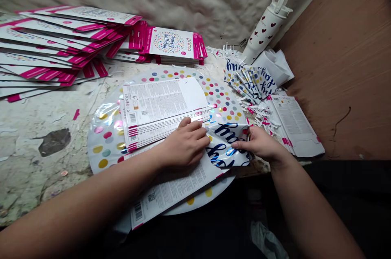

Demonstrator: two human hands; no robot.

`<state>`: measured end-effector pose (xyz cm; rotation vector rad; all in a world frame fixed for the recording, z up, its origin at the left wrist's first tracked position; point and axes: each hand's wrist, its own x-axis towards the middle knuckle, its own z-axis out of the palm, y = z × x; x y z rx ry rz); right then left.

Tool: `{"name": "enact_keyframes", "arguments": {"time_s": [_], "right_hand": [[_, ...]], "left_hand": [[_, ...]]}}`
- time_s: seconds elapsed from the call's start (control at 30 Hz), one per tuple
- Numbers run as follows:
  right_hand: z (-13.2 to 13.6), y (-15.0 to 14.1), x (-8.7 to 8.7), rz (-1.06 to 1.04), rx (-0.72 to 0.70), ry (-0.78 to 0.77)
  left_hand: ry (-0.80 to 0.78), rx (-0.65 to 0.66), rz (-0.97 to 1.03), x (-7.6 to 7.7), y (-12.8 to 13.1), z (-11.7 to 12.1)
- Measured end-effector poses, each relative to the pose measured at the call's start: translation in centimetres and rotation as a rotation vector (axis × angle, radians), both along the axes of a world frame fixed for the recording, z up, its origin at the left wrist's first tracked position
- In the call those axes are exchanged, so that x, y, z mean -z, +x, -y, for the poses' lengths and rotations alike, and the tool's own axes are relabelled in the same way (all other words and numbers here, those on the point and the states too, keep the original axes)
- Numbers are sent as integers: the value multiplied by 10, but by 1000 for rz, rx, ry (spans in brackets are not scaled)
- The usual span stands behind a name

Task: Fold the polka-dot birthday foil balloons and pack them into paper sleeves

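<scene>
Right hand [258, 143]: thumb and fingers pinch shiny white foil with blue letters [226, 145] | Left hand [187, 143]: bent fingers on flat white card sleeve [180, 189], can't tell if gripping | Foil: at sleeve's right end, over big round white sheet with coloured dots [105, 149]

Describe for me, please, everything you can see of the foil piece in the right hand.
The foil piece is silvery white with large, glossy dark-blue script, and looks like thin, folded film. It lies roughly level, its left end at the end of a printed envelope; whether any sits inside is unclear. The right hand pinches its right edge, thumb on top; the left hand lies beside its left end.
</scene>
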<state>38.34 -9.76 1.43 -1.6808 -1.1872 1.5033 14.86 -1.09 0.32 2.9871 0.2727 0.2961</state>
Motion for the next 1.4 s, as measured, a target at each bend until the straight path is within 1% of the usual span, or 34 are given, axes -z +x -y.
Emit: {"name": "enact_keyframes", "arguments": {"time_s": [0.07,0.13,0.17,0.2,0.27,0.33,0.37,0.4,0.43,0.47,0.53,0.6,0.63,0.67,0.73,0.77,0.8,0.87,0.9,0.93,1.0,1.03,1.07,1.1,1.13,1.17,1.23,1.27,1.33,1.4], "right_hand": [[-4,0,-1,-37,-47,-41],[-10,-2,3,-63,-99,-106],[-12,-5,6,-82,-101,-133],[-14,-8,9,-98,-67,-145],[-16,-16,15,-81,82,-102],[-15,-26,17,31,230,26],[-14,-30,16,92,261,100],[-12,-33,14,120,257,156],[-11,-35,12,108,241,180],[-10,-37,8,67,233,174],[-11,-38,3,-31,256,112],[-14,-41,-1,-47,284,76],[-15,-44,-2,-29,259,77],[-15,-47,-3,-13,185,76],[-14,-54,-6,12,-27,79],[-11,-57,-9,33,-79,110],[-8,-59,-12,56,-60,164],[1,-62,-19,48,124,289],[5,-64,-22,2,212,333],[9,-67,-25,-69,253,357],[14,-75,-29,-232,245,388],[14,-80,-31,-295,259,435],[14,-84,-32,-342,298,503],[12,-87,-33,-376,341,573],[11,-89,-35,-400,364,633],[9,-91,-36,-408,351,674],[6,-95,-38,-373,241,683],[6,-96,-39,-336,186,674],[7,-98,-40,-265,127,674],[7,-96,-42,-225,189,720]], "left_hand": [[8,15,3,-1,1,3],[5,40,11,-2,1,5],[5,47,16,-2,1,6],[6,47,24,-3,1,6],[10,33,33,-4,1,6],[7,14,32,-5,0,3],[3,7,30,-5,-1,2],[-3,-3,26,-5,-1,1],[-9,-15,20,-6,-2,0],[-14,-27,16,-6,-2,0],[-17,-46,13,-6,-2,-1],[-7,-49,16,-6,-2,0],[-1,-43,18,-6,-2,0],[6,-37,17,-7,-2,0],[22,-30,10,-9,-3,-1],[39,-41,15,-11,-4,-3],[62,-62,32,-15,-6,-4],[126,-131,113,-26,-10,-7],[160,-166,169,-34,-12,-7],[194,-197,226,-43,-15,-7],[275,-272,386,-60,-22,-2],[297,-338,500,-67,-25,2],[274,-411,619,-73,-29,5],[189,-474,728,-76,-33,9],[35,-508,800,-77,-36,13],[-170,-506,825,-76,-39,16],[-573,-436,782,-69,-43,21],[-712,-401,775,-66,-44,23],[-905,-394,803,-61,-46,27],[-1067,-414,827,-63,-49,31]]}}
